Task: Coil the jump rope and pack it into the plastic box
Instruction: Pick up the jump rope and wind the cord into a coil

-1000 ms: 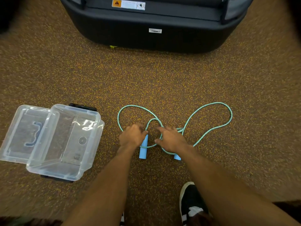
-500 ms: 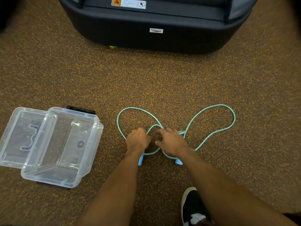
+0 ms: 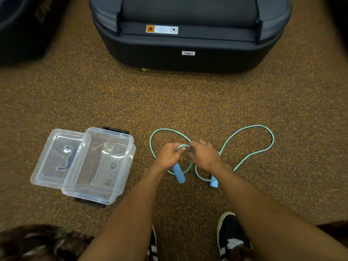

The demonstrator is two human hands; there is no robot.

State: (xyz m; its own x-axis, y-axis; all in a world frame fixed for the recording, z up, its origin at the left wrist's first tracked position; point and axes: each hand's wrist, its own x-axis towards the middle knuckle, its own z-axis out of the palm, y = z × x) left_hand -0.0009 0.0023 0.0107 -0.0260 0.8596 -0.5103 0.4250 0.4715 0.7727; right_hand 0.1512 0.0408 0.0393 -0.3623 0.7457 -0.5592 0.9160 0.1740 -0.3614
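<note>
I see the black padded bench (image 3: 188, 44) at top, speckled carpet (image 3: 188, 102) below. Clear plastic box (image 3: 98, 166) sits open, left of the teal jump rope (image 3: 254, 142) looped on carpet. Left hand (image 3: 168, 156) grips a blue handle (image 3: 178, 173); right hand (image 3: 204, 156) fingers pinch rope.

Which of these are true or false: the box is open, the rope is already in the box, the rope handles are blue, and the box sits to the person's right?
1. The plastic box is open. True; its lid lies beside it.
2. The jump rope is already in the box. False; it lies looped on the floor.
3. The rope handles are blue. True.
4. The box sits to the person's right. False; it is to their left, beyond the left hand, away from the right hand.
</note>
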